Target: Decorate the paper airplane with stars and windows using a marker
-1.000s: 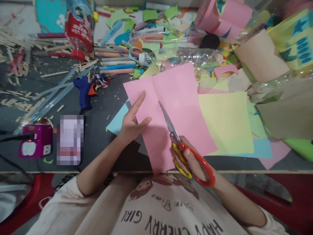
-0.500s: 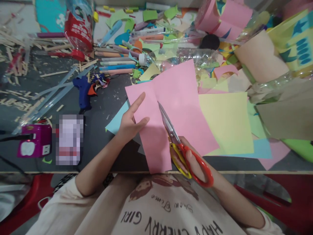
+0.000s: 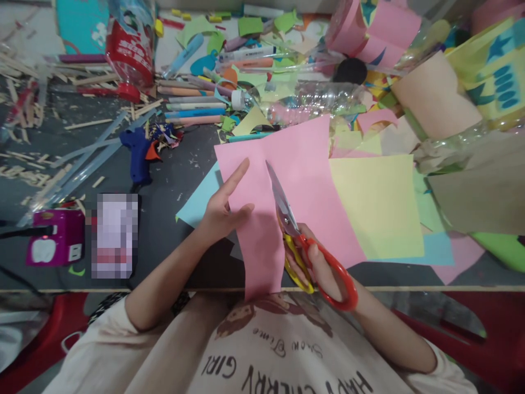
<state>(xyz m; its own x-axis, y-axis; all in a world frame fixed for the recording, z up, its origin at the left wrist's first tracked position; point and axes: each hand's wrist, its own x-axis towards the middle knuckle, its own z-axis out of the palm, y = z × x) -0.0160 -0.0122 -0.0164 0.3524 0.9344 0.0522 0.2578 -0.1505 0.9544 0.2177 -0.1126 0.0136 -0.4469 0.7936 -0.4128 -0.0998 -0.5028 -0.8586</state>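
Observation:
A pink sheet of paper (image 3: 305, 169) is held above the table, cut partway from its near edge, with a strip hanging down on the left. My left hand (image 3: 223, 210) grips that strip at its left edge, thumb and index finger lying on top; its other fingers are hidden beneath. Scissors (image 3: 283, 205) with one red and one yellow handle are in my right hand (image 3: 314, 260), fingers through the loops. One blade lies over the pink paper, pointing away from me along the cut; the other blade is mostly hidden under the sheet.
Yellow paper (image 3: 379, 202) and blue paper (image 3: 200, 197) lie beneath. To the left are a blue glue gun (image 3: 139, 156), a phone (image 3: 115, 235) and a purple box (image 3: 55, 238). Markers (image 3: 197, 112), plastic bottles (image 3: 131, 54), wooden sticks and paper scraps crowd the back.
The scissors' tip has shifted slightly farther along the pink paper. The paper's far right corner has dropped a little, and the cut strip hangs nearer my body. My left hand has moved slightly right.

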